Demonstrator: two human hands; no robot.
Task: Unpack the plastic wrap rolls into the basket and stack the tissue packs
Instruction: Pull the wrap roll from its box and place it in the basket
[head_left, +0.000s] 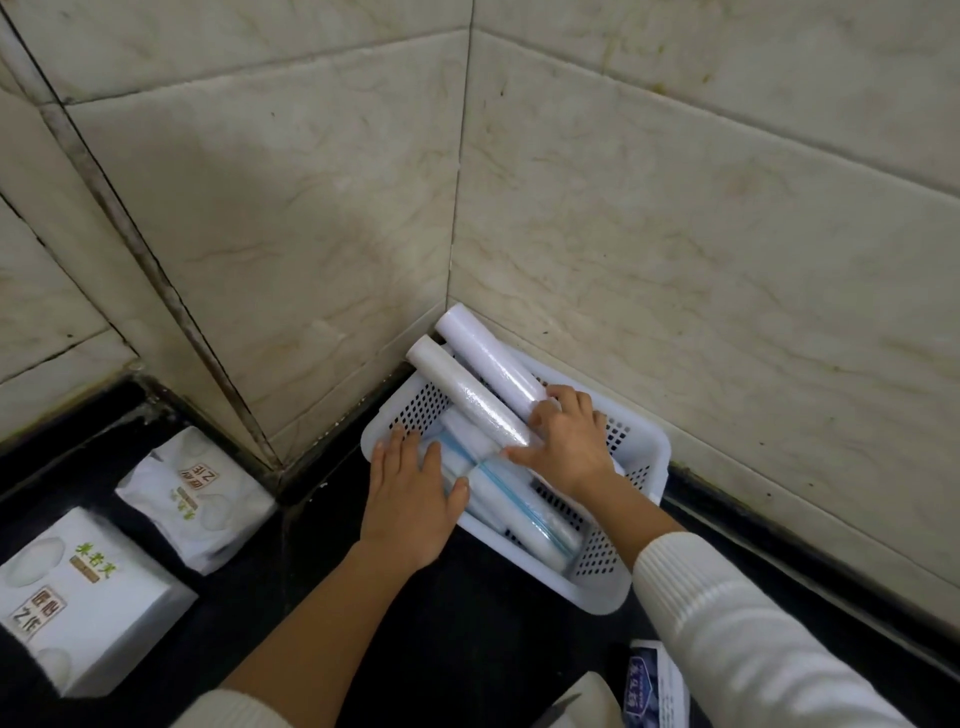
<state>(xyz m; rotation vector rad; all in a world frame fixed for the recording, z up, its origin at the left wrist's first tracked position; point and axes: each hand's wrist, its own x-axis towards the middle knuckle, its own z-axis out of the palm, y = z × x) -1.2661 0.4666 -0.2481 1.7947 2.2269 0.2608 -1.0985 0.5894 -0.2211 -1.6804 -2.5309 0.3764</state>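
Note:
A white perforated basket (639, 457) sits on the black counter in the wall corner. Two plastic wrap rolls lean out of it toward the corner: the left roll (465, 392) and the right roll (491, 358). Below them lies a bundle of rolls (514, 504) in clear wrap with a blue strip. My right hand (569, 441) rests on the near ends of the two leaning rolls, fingers curled over them. My left hand (410, 493) lies flat with spread fingers on the bundle and the basket's left rim. Two white tissue packs, one (195, 499) and the other (78, 597), lie apart at the left.
Beige tiled walls meet in a corner right behind the basket. The black counter (467, 623) runs along both walls. A blue and white printed package (652, 686) lies at the bottom edge near my right sleeve.

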